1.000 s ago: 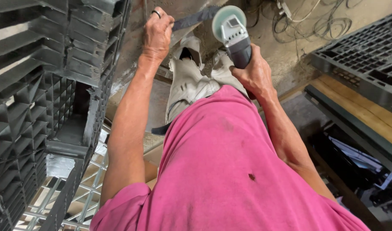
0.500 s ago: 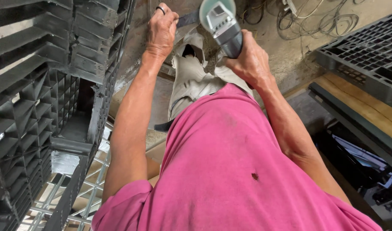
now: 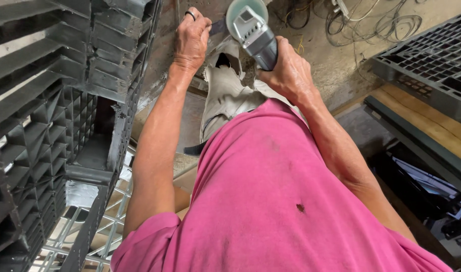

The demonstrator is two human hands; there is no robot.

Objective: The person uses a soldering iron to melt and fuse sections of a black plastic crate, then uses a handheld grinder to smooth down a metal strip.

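Observation:
My right hand (image 3: pixel 290 70) grips the dark body of an angle grinder (image 3: pixel 253 31) with a pale green head, held out in front of my chest near the top of the view. My left hand (image 3: pixel 191 40), a ring on one finger, closes on a thin flat metal strip (image 3: pixel 218 26) that runs toward the grinder's head. Both arms reach forward over my pink shirt (image 3: pixel 270 201). Beige trousers (image 3: pixel 225 95) show below the hands. The grinder's disc is hidden behind its guard.
Stacked dark plastic pallets (image 3: pixel 44 111) fill the left side. Another dark pallet (image 3: pixel 432 55) lies at the upper right beside a wooden plank (image 3: pixel 432 126). Tangled cables (image 3: pixel 371 20) lie on the dirty concrete floor. A metal grid (image 3: pixel 84 231) sits at the lower left.
Both hands and the grinder have shifted up and a little left in the view, and the grinder's head has come closer to the strip in my left hand.

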